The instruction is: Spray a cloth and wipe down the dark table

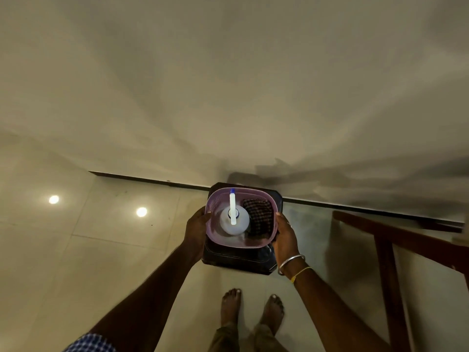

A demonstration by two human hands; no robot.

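The rim of the lilac basket (pixel 215 196) is being gripped by curled fingers of left hand (pixel 196 229) and right hand (pixel 285 237); the checked cloth (pixel 258 217) is lying at 3 o'clock of the spray bottle (pixel 228 226), nearer the right.

Spray bottle (pixel 232 221): white, blue-tipped nozzle, upright, left in lilac basket (pixel 212 212) | cloth (pixel 258 217): dark checked, bunched, just right of bottle | dark counter (pixel 238 261): square, beneath basket

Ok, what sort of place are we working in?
Likely a room in a home: glossy tiled floor by a plain wall, a small dark table under the basket, wooden furniture at right, and bare feet.
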